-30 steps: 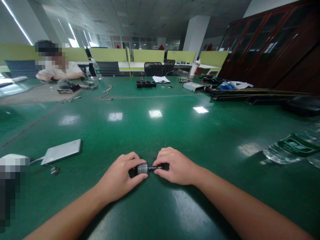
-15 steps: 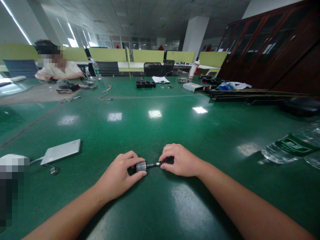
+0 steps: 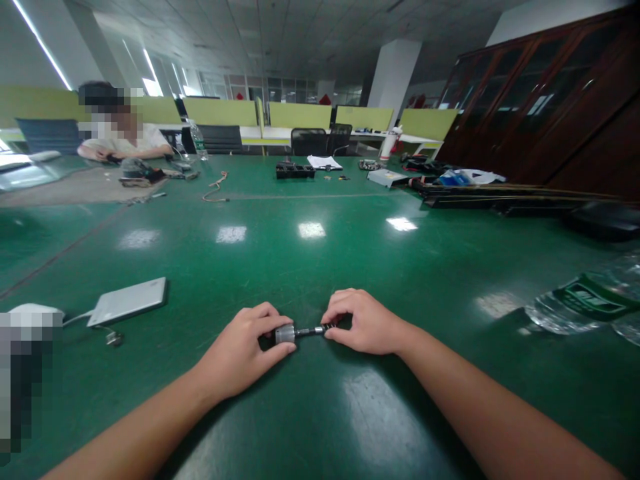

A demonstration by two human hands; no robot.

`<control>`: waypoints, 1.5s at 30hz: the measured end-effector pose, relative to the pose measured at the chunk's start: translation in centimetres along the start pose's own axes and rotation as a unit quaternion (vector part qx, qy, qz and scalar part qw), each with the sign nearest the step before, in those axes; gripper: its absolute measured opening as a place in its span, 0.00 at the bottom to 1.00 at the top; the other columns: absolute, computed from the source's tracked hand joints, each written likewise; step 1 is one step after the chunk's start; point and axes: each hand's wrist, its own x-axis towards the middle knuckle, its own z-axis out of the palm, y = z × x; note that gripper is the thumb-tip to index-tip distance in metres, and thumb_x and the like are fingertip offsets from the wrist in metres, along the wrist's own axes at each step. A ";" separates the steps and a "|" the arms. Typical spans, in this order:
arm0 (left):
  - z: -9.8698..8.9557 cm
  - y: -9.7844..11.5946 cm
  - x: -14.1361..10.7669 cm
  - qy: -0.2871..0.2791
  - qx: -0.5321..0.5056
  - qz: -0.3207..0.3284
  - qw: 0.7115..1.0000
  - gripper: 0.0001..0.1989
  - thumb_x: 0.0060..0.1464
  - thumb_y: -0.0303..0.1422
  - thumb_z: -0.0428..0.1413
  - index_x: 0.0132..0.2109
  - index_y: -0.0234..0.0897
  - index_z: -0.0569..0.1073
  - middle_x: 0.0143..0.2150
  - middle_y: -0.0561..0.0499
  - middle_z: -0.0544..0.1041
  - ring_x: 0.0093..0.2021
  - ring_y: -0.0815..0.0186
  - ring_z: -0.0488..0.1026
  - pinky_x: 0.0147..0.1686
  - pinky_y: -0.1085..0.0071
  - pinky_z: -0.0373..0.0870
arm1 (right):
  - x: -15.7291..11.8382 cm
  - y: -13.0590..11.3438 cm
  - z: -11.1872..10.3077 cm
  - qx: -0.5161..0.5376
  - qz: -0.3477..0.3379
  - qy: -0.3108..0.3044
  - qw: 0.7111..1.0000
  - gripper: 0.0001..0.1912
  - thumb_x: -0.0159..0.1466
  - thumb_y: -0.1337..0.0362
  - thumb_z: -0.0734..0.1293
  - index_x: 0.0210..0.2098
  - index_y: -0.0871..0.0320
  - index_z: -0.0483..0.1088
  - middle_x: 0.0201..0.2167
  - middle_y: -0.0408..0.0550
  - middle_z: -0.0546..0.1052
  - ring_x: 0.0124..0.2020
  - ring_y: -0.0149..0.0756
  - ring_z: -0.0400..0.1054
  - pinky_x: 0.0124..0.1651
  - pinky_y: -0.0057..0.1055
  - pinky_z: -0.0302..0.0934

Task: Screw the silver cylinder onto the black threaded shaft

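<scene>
My left hand (image 3: 245, 350) grips a short silver metal cylinder (image 3: 285, 334) between thumb and fingers. From its right side a thin dark shaft (image 3: 307, 331) runs straight out, with a silver collar and a ridged or spiral end. My right hand (image 3: 357, 321) pinches that end with thumb and fingertips, hiding part of it. The piece lies roughly level, at or just above the green table (image 3: 270, 260); whether it touches the surface I cannot tell. The kind of part is not clear.
At left lie a silver flat box (image 3: 129, 302) with a cable and a small metal piece (image 3: 114, 339). Water bottles (image 3: 575, 303) lie at right. Farther back are a black tray (image 3: 295, 171), a cord (image 3: 216, 187) and long dark bars (image 3: 480, 195). A person (image 3: 125, 137) sits at far left.
The view has shifted slightly, so everything appears a little farther right. Both hands keep the same hold on the cylinder and shaft.
</scene>
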 end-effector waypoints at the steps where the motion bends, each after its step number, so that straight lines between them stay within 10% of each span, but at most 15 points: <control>1: 0.0 0.0 0.0 -0.001 0.000 0.001 1.000 0.12 0.58 0.37 0.60 0.49 0.43 0.78 0.41 0.50 0.75 0.41 0.60 0.73 0.43 0.64 0.68 | 0.0 0.0 0.2 0.004 -0.004 -0.003 1.000 0.04 0.56 0.68 0.72 0.33 0.58 0.78 0.29 0.44 0.78 0.33 0.34 0.71 0.40 0.32 0.62; 45: 0.4 0.3 -0.1 -0.010 0.015 0.029 0.999 0.15 0.57 0.36 0.61 0.51 0.43 0.77 0.42 0.49 0.75 0.43 0.59 0.72 0.45 0.63 0.68 | 0.3 -2.4 2.2 -0.004 -0.042 -0.003 0.999 0.06 0.60 0.67 0.70 0.38 0.58 0.77 0.32 0.46 0.79 0.36 0.36 0.70 0.43 0.35 0.59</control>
